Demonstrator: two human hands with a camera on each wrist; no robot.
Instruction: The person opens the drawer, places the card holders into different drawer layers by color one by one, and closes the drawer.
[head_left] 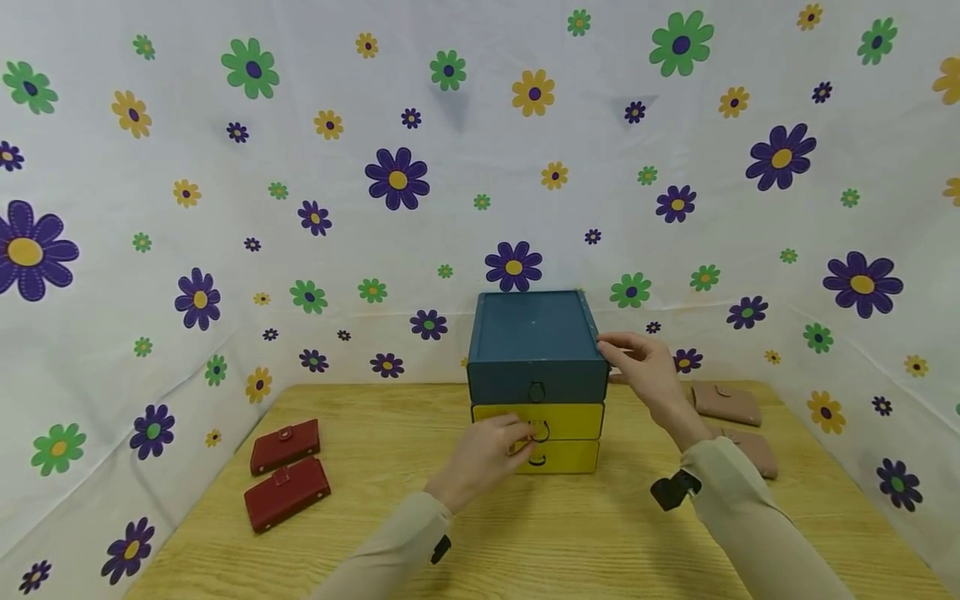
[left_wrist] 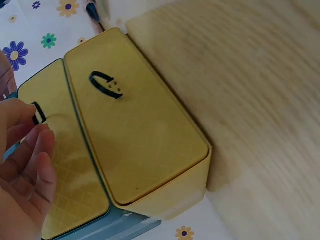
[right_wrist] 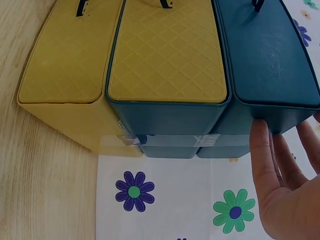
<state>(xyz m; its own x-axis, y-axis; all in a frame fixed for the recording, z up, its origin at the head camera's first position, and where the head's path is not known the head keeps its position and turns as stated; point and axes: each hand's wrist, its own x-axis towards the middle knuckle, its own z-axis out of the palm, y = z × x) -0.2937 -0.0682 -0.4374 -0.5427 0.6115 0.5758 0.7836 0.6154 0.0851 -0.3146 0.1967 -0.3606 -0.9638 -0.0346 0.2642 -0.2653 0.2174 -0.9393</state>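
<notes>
A small stack of drawers (head_left: 487, 382) stands near the back of the desk (head_left: 390, 442), with a blue top drawer (right_wrist: 277, 55) above a yellow middle drawer (right_wrist: 167, 55) and a yellow bottom drawer (right_wrist: 67, 60), all three apparently closed. The left hand (head_left: 483, 454) is in front, its thumb and fingertips drawn narrowly together on the dark handle (left_wrist: 42, 116) of the middle drawer. The right hand (head_left: 647, 367) is at the right side of the blue unit, fingers mostly straight and set against its wall near the top edge, grasping nothing. The stack looks stiff but fairly light, so it could slide or tip if pulled from the front alone; a steadying hand on the side wall makes sense. Its smooth covering may be a little slippery under flat fingers, and the clear tape (right_wrist: 170, 140) across the sides seems a weak join. The thin handle loop is the natural place to take hold, best pinched at its middle and drawn straight. Two red wallets (head_left: 287, 494) lie to the left, two pinkish wallets (head_left: 726, 404) to the right.
</notes>
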